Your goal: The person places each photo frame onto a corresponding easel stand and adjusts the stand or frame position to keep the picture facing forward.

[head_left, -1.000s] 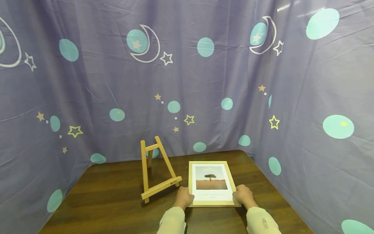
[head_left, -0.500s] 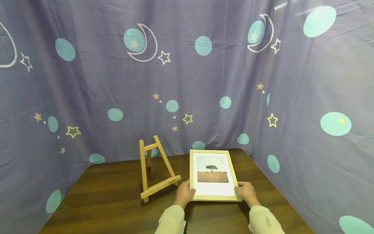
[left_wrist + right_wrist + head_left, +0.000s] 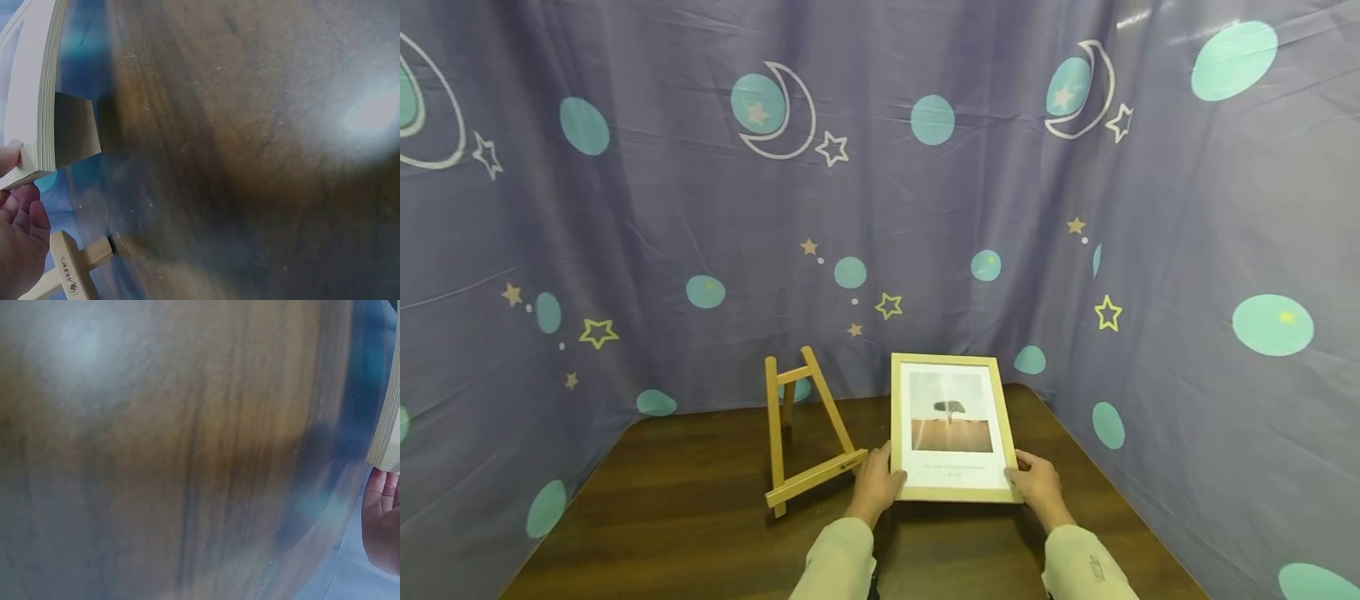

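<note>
A light wooden picture frame (image 3: 955, 479) with a print of a lone tree is held at its two lower side edges. On its left edge my left hand (image 3: 874, 485) grips, thumb on the front and fingers behind. My right hand (image 3: 1037, 485) grips the right edge the same way. The frame leans back, its top farther away, raised off the table in the left wrist view. There, a brown flap (image 3: 76, 128) juts from behind it. Just left of my left hand stands a small wooden easel (image 3: 772, 433), its ledge (image 3: 70, 269) close to that hand.
The dark brown wooden table (image 3: 662, 500) lies under everything. A purple curtain (image 3: 880, 200) with moons, stars and blue spots hangs behind it and along both sides.
Both hands have lifted the picture frame and tilted it more upright, its top edge rising in view. The easel stays in place; the head view shifts slightly.
</note>
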Demonstrator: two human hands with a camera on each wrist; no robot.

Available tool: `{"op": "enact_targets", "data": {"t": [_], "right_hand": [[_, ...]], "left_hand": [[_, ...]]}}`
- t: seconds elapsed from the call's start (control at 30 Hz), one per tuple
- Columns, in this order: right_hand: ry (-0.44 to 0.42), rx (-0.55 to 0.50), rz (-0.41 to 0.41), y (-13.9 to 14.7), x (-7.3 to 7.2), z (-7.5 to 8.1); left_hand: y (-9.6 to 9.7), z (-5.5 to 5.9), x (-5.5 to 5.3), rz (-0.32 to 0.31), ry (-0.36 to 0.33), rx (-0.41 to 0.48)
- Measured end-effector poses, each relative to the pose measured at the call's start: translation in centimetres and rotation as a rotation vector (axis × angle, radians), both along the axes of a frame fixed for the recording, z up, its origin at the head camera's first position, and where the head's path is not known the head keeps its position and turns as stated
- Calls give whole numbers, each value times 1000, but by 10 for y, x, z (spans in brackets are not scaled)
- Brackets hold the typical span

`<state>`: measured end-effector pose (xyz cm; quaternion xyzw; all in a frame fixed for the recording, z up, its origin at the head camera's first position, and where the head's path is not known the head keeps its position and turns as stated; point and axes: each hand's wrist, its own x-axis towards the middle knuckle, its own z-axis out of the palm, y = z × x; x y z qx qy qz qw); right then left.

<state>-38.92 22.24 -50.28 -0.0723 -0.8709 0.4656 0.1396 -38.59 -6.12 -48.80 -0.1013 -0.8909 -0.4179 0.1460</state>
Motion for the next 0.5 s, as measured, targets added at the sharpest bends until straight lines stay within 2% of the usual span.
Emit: {"op": "enact_targets", "data": {"t": [0.1,0.27,0.5], "right_hand": [[-10,-1,-15,0,0,3],[18,-19,3,-2,-2,11],[51,-36,16,-6,-8,22]], "left_hand": [[-1,4,1,-13,44,15],[-3,11,3,-8,165,4],[-9,22,-1,6,149,36]]}}
